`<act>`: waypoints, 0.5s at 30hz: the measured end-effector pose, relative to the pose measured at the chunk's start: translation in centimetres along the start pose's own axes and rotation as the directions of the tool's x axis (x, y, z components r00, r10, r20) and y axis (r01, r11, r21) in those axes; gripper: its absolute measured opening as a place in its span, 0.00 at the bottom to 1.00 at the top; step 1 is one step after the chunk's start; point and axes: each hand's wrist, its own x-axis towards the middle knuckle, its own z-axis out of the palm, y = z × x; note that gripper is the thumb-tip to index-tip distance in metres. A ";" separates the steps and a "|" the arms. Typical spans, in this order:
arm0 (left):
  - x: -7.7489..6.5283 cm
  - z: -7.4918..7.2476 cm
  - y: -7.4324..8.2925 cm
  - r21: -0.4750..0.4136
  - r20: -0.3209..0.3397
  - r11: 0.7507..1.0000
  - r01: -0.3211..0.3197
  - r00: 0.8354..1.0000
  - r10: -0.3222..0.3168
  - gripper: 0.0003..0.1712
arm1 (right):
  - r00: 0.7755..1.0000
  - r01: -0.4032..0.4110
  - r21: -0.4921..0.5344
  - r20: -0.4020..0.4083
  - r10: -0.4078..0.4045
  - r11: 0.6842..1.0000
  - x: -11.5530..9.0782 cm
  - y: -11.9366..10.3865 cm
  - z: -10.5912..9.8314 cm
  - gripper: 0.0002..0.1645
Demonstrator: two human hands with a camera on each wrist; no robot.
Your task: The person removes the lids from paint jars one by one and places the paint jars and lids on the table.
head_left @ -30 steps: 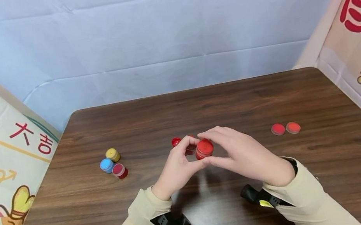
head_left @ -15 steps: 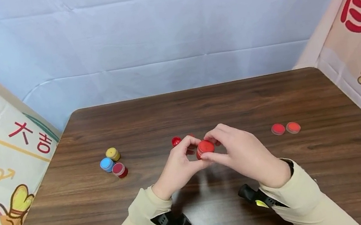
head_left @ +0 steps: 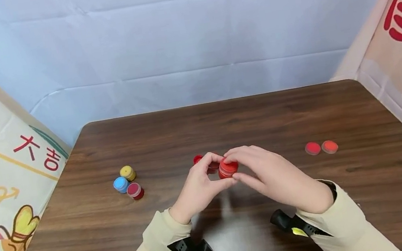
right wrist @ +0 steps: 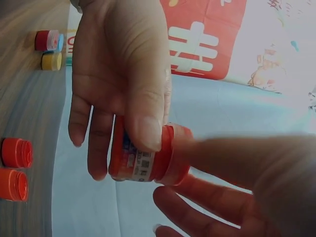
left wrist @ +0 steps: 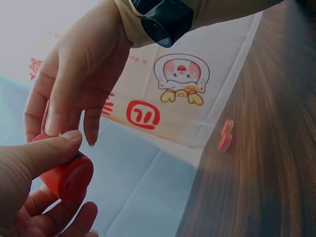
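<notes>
In the head view, my left hand [head_left: 198, 184] holds a small red paint jar [head_left: 227, 173] above the table, thumb and fingers around its body. My right hand [head_left: 277, 174] has its fingers and thumb at the red lid [head_left: 230, 166] on top. Seen from the right wrist, the jar's labelled body [right wrist: 139, 160] lies under the left thumb [right wrist: 148, 131], while the blurred right thumb crosses the lid [right wrist: 178, 153]. Two lidless paint jars, one red [right wrist: 16, 152] and one orange [right wrist: 13, 184], stand on the table behind the hands, partly hidden in the head view.
At the left of the wooden table [head_left: 171, 134] stand a yellow jar [head_left: 127, 172], a blue jar [head_left: 121, 184] and a dark red jar [head_left: 135, 191], close together. Two loose lids, red [head_left: 313, 148] and orange [head_left: 330, 147], lie at the right.
My right fingers closed in on the lid, then shifted around it, the thumb moving back toward the near side. My left hand keeps its grip on the jar. The head view has tilted slightly.
</notes>
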 end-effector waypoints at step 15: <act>0.1 0.5 0.3 -0.007 0.038 1.000 -0.017 0.999 0.017 0.18 | 0.977 -0.207 -0.057 -0.069 0.203 0.977 0.0 -0.2 0.5 0.16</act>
